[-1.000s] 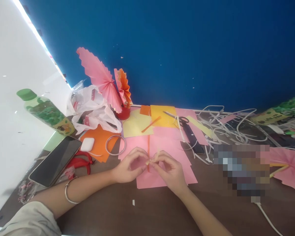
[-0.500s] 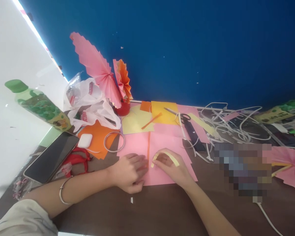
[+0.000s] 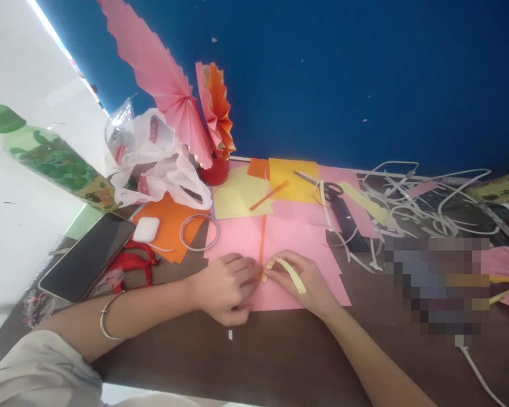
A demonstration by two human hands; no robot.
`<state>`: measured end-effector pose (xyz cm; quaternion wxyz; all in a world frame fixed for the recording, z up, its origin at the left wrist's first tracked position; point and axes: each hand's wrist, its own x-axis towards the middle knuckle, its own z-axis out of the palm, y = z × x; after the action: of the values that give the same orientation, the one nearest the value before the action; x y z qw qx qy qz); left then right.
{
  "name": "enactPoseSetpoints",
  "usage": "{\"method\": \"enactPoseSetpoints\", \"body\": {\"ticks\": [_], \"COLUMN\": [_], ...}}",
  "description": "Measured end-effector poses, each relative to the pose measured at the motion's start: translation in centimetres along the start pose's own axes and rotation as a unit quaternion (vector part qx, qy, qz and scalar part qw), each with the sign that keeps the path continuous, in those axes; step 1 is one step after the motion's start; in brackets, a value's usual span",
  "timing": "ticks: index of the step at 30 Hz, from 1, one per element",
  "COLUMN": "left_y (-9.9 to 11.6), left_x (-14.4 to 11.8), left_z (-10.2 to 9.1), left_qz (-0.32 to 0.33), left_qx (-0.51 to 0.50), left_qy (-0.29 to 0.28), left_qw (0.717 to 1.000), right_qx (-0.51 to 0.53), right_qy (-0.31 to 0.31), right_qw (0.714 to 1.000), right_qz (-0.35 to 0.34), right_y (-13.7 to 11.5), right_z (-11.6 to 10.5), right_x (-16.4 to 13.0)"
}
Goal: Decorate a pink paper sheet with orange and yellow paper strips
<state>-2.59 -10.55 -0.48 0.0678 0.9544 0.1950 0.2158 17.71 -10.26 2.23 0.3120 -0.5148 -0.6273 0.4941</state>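
My left hand (image 3: 227, 289) rests on the left half of a pink sheet of paper (image 3: 305, 234). Its fingers are curled and pressed together, their tips beside a narrow orange paper strip (image 3: 262, 237) that runs down the sheet's middle. Whatever lies under those fingertips is hidden. Right of that strip, my right hand (image 3: 307, 282) pinches one end of a pale yellow paper strip (image 3: 294, 276), which arches back over the fingers. The pinched end is close to the orange strip; whether they touch I cannot tell.
Scissors (image 3: 318, 183) and a yellow sheet (image 3: 294, 169) lie behind the pink paper. White cables (image 3: 432, 212) tangle at right. On the left are a phone (image 3: 89, 257), a green bottle (image 3: 59, 164), a white case (image 3: 146, 229), a silver ring (image 3: 199, 249) and a plastic bag (image 3: 161, 164).
The camera view has shifted a little. My right hand has brought the pinched end of the yellow strip slightly closer to the orange strip. My left hand stays on the pink paper.
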Motion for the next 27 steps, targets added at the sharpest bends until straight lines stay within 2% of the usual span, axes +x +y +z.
{"method": "enactPoseSetpoints", "body": {"ticks": [19,27], "left_y": [-0.15,-0.07], "left_x": [-0.23,-0.31], "left_z": [0.15,0.04], "left_qz": [0.005,0.018], "left_qx": [-0.013,0.018], "left_qy": [0.001,-0.013], "left_qw": [1.0,1.0], "right_qx": [0.023,0.031], "right_qy": [0.003,0.007], "right_qw": [1.0,0.999], "right_qz": [0.018,0.026], "right_y": [0.59,0.76], "right_z": [0.44,0.54], "right_x": [-0.12,-0.04]}}
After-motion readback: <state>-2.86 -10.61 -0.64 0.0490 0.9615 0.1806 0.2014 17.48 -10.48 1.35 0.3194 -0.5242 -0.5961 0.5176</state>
